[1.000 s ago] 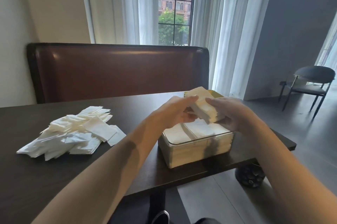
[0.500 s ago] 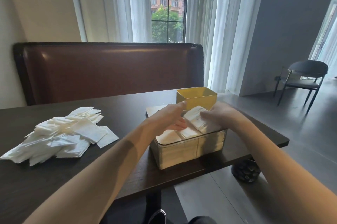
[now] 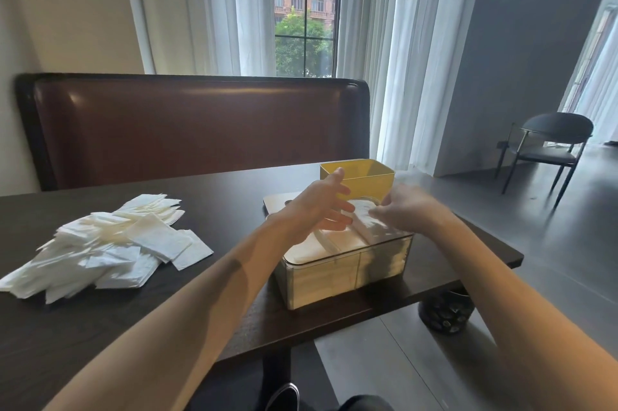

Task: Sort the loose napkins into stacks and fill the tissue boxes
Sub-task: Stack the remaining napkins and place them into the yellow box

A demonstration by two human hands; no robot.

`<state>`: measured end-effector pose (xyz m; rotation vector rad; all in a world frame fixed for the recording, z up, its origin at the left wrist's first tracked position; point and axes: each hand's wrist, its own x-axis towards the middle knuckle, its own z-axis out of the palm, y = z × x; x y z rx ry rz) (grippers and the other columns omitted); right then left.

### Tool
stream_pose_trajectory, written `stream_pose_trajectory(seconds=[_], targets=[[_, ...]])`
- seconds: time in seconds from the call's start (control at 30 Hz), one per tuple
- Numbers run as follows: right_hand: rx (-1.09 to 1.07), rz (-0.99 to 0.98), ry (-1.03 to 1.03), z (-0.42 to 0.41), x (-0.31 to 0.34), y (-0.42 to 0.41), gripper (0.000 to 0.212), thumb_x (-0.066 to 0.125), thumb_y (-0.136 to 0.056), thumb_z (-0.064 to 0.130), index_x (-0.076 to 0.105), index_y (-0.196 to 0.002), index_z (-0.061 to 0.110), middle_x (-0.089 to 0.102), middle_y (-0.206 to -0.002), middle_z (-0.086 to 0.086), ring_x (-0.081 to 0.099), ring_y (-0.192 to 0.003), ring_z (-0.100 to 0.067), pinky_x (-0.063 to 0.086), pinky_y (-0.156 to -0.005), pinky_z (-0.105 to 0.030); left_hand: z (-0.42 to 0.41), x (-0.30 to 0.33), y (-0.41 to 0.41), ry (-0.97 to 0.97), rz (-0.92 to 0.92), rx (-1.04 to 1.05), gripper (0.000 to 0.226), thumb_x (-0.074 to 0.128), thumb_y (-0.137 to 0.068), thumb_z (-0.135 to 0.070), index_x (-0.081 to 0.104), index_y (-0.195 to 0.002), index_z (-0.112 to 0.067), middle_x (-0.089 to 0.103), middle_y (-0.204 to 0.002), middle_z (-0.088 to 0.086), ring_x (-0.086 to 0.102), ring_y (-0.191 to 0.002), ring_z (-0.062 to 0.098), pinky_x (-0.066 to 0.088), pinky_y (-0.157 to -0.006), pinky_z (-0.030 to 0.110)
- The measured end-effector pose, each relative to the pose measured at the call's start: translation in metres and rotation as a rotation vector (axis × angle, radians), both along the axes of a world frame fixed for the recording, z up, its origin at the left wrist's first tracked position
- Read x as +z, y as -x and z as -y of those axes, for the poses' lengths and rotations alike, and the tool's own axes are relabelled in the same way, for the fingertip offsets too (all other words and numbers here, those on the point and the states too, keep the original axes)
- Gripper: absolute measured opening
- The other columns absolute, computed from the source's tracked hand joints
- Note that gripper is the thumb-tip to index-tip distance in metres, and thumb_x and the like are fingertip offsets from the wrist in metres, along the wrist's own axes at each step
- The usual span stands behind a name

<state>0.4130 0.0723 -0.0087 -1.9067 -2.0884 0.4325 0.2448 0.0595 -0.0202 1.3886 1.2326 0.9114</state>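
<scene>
Plainly, handling: the small stack of white folded paper napkins (image 3: 363, 216), right of frame centre, is judged light, soft and easily splayed; it is best taken by its two opposite edges and kept squared.
Left hand: the left hand (image 3: 317, 206) is seen spread, fingers straight and fanned above the box's far side, holding nothing; whether the palm touches paper cannot be told.
Right hand: the right hand (image 3: 406, 213) is curled down onto the right end of the small stack, pressing or pinching it at the box's right compartment; motion blur hides the exact grip.
Box: the clear rectangular plastic tissue box (image 3: 347, 268), centre right at the table's edge, is rigid and smooth; both halves are packed to the rim, so little room is judged left.
Loose pile: the sprawling heap of white embossed napkins (image 3: 110, 243), at middle left, is thin, matte, faintly textured and liable to slide apart.
Second box: the yellow open-topped box (image 3: 364, 178), just behind the hands, appears hard and glossy.
Lid: a pale flat lid with an opening (image 3: 279, 203) lies just behind the clear box.
Table: the dark wooden table (image 3: 100, 327) is smooth, so paper is expected to slip on it.
</scene>
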Motion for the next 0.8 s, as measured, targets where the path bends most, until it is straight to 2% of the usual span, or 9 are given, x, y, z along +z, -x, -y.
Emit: stream_pose_trajectory(seconds=[0.07, 0.17, 0.27, 0.37, 0.43, 0.5, 0.53, 0.67, 0.8], targets=[[0.011, 0.036, 0.002, 0.001, -0.001, 0.001, 0.033, 0.058, -0.099, 0.035, 0.066, -0.082, 0.008, 0.055, -0.072, -0.003, 0.051, -0.065, -0.014, 0.039, -0.058, -0.025, 0.0, -0.001, -0.001, 0.044, -0.005, -0.022, 0.059, 0.026, -0.106, -0.054, 0.053, -0.131, -0.008, 0.064, -0.125, 0.019, 0.067, -0.105, 0.033, 0.055, -0.095, 0.039], [0.025, 0.083, 0.001, 0.002, 0.001, 0.003, 0.032, 0.054, -0.1, 0.035, 0.064, -0.084, 0.009, 0.06, -0.078, -0.005, 0.053, -0.07, -0.015, 0.04, -0.059, -0.024, -0.002, -0.003, 0.0, 0.102, 0.021, -0.037, 0.063, 0.027, -0.105, -0.056, 0.053, -0.134, -0.007, 0.063, -0.128, 0.02, 0.066, -0.111, 0.035, 0.054, -0.1, 0.042], [0.043, 0.065, 0.019, 0.001, 0.0, 0.006, 0.035, 0.054, -0.1, 0.033, 0.072, -0.101, 0.003, 0.069, -0.097, -0.013, 0.053, -0.072, -0.014, 0.039, -0.058, -0.024, -0.003, -0.003, 0.002, 0.116, 0.055, -0.022, 0.06, 0.027, -0.105, -0.057, 0.054, -0.128, -0.009, 0.061, -0.13, 0.02, 0.063, -0.115, 0.036, 0.053, -0.102, 0.044], [0.024, 0.057, -0.01, 0.001, -0.003, 0.007, 0.031, 0.062, -0.096, 0.032, 0.073, -0.095, 0.003, 0.068, -0.09, -0.011, 0.051, -0.065, -0.012, 0.038, -0.053, -0.022, -0.002, -0.003, 0.002, 0.119, 0.069, -0.007, 0.058, 0.027, -0.105, -0.058, 0.054, -0.123, -0.011, 0.059, -0.131, 0.021, 0.061, -0.119, 0.038, 0.05, -0.105, 0.046], [0.002, 0.015, -0.085, -0.002, -0.006, 0.006, 0.027, 0.069, -0.091, 0.03, 0.072, -0.094, 0.004, 0.07, -0.095, -0.012, 0.059, -0.073, -0.016, 0.049, -0.062, -0.026, -0.002, -0.003, 0.001, 0.127, 0.07, -0.005, 0.059, 0.026, -0.105, -0.059, 0.054, -0.123, -0.011, 0.059, -0.131, 0.021, 0.061, -0.119, 0.037, 0.05, -0.105, 0.045], [-0.007, -0.057, -0.166, -0.004, -0.008, 0.004, 0.031, 0.074, -0.088, 0.028, 0.071, -0.103, 0.002, 0.07, -0.103, -0.013, 0.064, -0.088, -0.022, 0.056, -0.08, -0.034, -0.001, -0.003, 0.002, 0.133, 0.083, -0.001, 0.06, 0.025, -0.105, -0.059, 0.054, -0.126, -0.01, 0.06, -0.13, 0.021, 0.061, -0.119, 0.036, 0.052, -0.103, 0.043], [-0.01, -0.098, -0.183, -0.005, -0.008, 0.004, 0.032, 0.074, -0.087, 0.028, 0.071, -0.104, 0.0, 0.07, -0.103, -0.013, 0.064, -0.089, -0.023, 0.056, -0.08, -0.034, -0.001, -0.003, 0.002, 0.137, 0.095, 0.004, 0.062, 0.025, -0.105, -0.058, 0.054, -0.128, -0.009, 0.06, -0.13, 0.021, 0.061, -0.118, 0.036, 0.052, -0.102, 0.043], [-0.039, -0.146, -0.166, -0.009, -0.01, 0.003, 0.029, 0.073, -0.088, 0.029, 0.065, -0.077, 0.004, 0.058, -0.073, -0.009, 0.053, -0.065, -0.016, 0.04, -0.055, -0.024, -0.001, -0.003, 0.003, 0.144, 0.149, 0.02, 0.06, 0.026, -0.105, -0.056, 0.054, -0.126, -0.008, 0.059, -0.131, 0.022, 0.061, -0.117, 0.036, 0.053, -0.095, 0.04], [-0.079, -0.05, -0.122, -0.01, -0.012, 0.003, 0.032, 0.069, -0.09, 0.03, 0.059, -0.07, 0.007, 0.051, -0.065, -0.004, 0.046, -0.057, -0.013, 0.035, -0.052, -0.026, 0.0, -0.002, 0.004, 0.14, 0.146, 0.034, 0.06, 0.027, -0.106, -0.055, 0.054, -0.128, -0.007, 0.057, -0.134, 0.022, 0.06, -0.119, 0.038, 0.053, -0.093, 0.04]])
